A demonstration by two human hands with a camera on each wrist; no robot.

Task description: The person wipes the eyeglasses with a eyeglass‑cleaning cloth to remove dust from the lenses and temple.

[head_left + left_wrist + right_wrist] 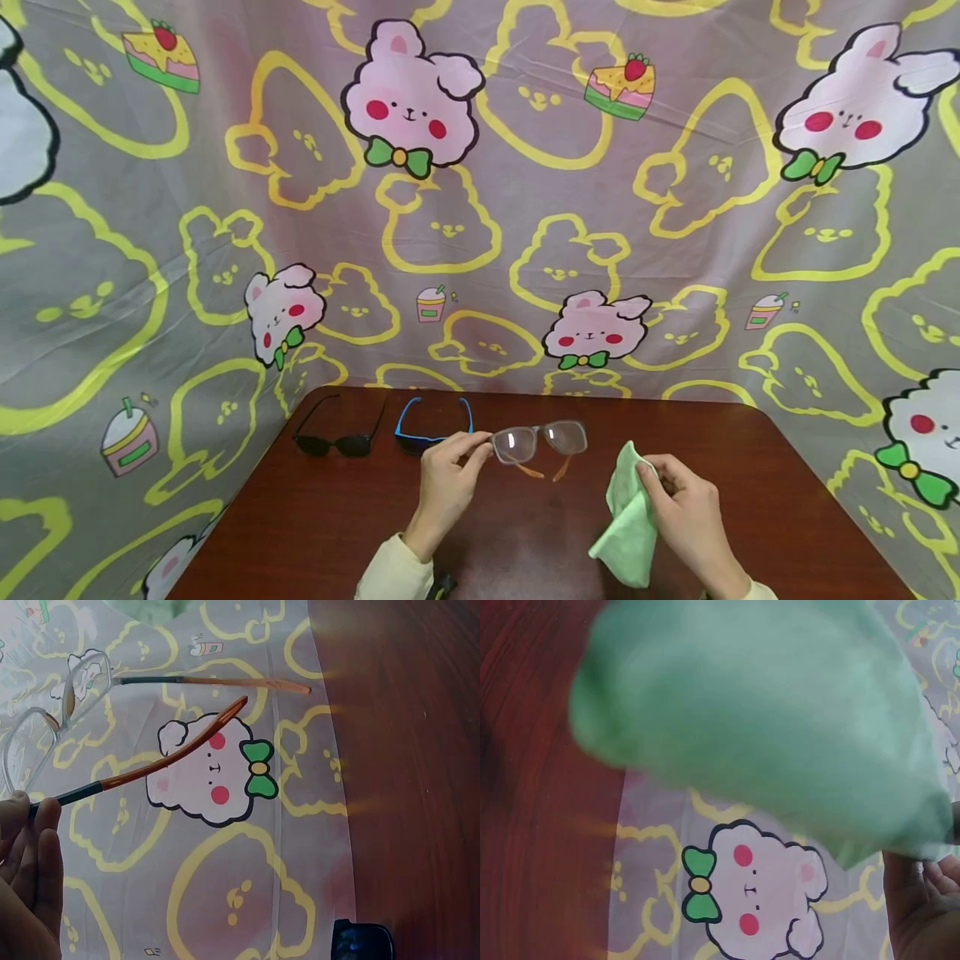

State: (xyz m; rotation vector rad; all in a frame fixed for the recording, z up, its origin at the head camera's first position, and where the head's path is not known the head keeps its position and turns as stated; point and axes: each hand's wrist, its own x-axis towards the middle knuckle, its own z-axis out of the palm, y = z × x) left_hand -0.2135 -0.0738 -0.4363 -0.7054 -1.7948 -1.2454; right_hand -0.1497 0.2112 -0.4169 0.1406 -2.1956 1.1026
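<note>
My left hand (448,482) pinches a pair of clear-framed eyeglasses (537,428) near the hinge of one temple, holding them up above the table. Both orange-brown temple arms are unfolded; in the left wrist view one temple arm (142,774) runs out from between thumb and fingers. A light green cloth (632,521) dangles from my right hand (686,508), gripped by its upper edge between thumb and fingers. Cloth and lenses are apart. In the right wrist view the cloth (765,720) fills much of the picture, blurred, and covers part of the fingers.
Black sunglasses (333,446) lie with temples open at the table's back left. Blue-framed sunglasses (408,439) lie beside them, partly behind my left hand. The dark red-brown table (525,550) meets a patterned curtain (480,333) at the back and sides.
</note>
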